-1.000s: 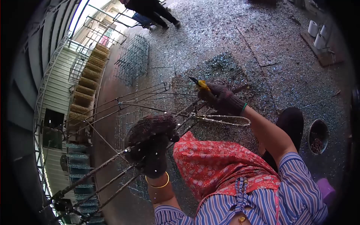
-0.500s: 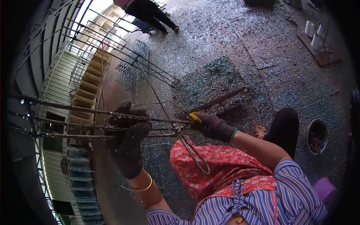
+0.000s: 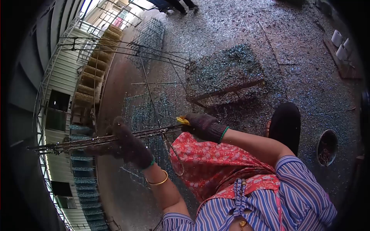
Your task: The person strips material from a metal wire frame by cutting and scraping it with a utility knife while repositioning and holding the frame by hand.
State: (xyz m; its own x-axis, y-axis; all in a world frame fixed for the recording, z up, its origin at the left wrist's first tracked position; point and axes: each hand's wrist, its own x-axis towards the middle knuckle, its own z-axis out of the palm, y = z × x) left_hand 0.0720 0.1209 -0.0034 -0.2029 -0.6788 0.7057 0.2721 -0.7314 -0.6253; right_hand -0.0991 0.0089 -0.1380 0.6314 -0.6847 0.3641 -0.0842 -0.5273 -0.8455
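Rods (image 3: pixel 150 133) now line up closely before us, where half a second ago we saw them spread apart. They cross our left hand (image 3: pixel 135 148), whose grip we cannot tell; our right hand (image 3: pixel 202 126) grips a yellow tool (image 3: pixel 182 120) beside their end.

You are having the wire frame (image 3: pixel 156 132) before you, your left hand (image 3: pixel 129 145) lying along its left part and your right hand (image 3: pixel 202 127), a tool (image 3: pixel 182 121) in it, sitting near its right. Beyond, on the floor (image 3: pixel 123 202), a low table (image 3: pixel 227 71) is standing; a wire rack (image 3: pixel 150 34) is standing past its far left corner. A basin (image 3: pixel 327 148) is sitting to your right, while rolls (image 3: pixel 341 52) are standing on a board (image 3: pixel 350 72) farther off, right of the table.
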